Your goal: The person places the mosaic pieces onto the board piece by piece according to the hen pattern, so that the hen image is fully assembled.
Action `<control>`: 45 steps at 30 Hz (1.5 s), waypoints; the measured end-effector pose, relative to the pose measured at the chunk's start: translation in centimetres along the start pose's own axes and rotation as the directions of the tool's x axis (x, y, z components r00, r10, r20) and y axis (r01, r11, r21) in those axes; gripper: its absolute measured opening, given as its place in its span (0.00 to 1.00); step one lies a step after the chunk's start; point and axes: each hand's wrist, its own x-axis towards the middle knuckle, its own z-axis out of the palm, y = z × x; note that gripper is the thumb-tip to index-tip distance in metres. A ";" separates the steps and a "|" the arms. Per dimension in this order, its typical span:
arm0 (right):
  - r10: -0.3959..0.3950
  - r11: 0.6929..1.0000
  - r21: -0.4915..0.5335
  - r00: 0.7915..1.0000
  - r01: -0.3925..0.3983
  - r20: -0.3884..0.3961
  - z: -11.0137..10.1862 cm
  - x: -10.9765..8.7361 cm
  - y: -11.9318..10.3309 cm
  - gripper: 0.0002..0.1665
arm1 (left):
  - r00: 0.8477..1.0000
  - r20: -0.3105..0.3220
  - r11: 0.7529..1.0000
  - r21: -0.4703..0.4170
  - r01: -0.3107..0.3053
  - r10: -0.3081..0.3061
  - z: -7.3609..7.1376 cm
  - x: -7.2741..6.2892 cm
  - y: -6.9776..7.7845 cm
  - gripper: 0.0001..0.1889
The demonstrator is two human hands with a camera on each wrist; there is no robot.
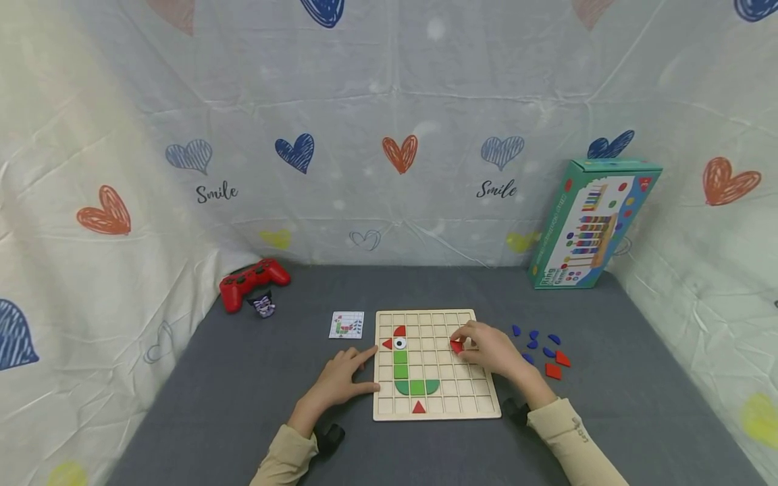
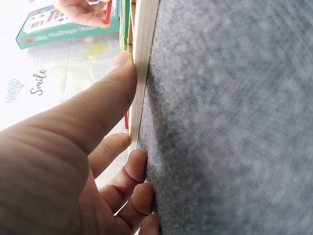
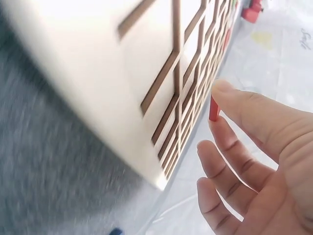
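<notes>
Held over the right side of a wooden grid board (image 1: 446,331), a small red piece (image 1: 456,347) is pinched between the thumb and forefinger of a person's right hand (image 1: 485,347), while the left hand (image 1: 337,379), fingers spread and gripping nothing, touches the board's near-left edge with thumb and forefinger; the two hands are well apart. Fingers cover part of the red piece, so its full outline and which way it points cannot be told; the right wrist view shows it edge-on, a thin strip whose long axis runs roughly up and down in that view. Between the hands, the board's cells hold a red triangle (image 1: 387,344) pointing toward the left hand's side, another red triangle (image 1: 419,408) pointing away from the person, a round-eyed piece (image 1: 400,343), a curved red piece (image 1: 399,331), and green squares (image 1: 400,371) with green rounded pieces (image 1: 432,387) at the foot. Blue pieces (image 1: 532,344), one partly hidden by the right wrist, and loose red pieces (image 1: 553,370) lie on the table (image 1: 437,452) right of the right hand. Beyond it stands a closed "Ring Challenge Game" box (image 1: 598,229), its contents out of sight. A pattern card (image 1: 347,325), its print too small to make out fully, lies beyond the left hand.
</notes>
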 end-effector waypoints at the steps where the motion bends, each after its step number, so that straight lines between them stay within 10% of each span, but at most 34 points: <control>1: -0.006 1.000 0.006 1.000 0.006 0.000 0.1 0.0 -0.2 0.17 | 1.000 0.000 1.000 0.001 0.000 0.000 0.0 0.0 0.0 0.40; 45: -0.130 0.989 0.079 0.985 0.122 0.111 2.7 1.3 -5.9 0.10 | 1.000 0.008 1.000 0.000 0.003 -0.003 0.0 0.0 -0.1 0.40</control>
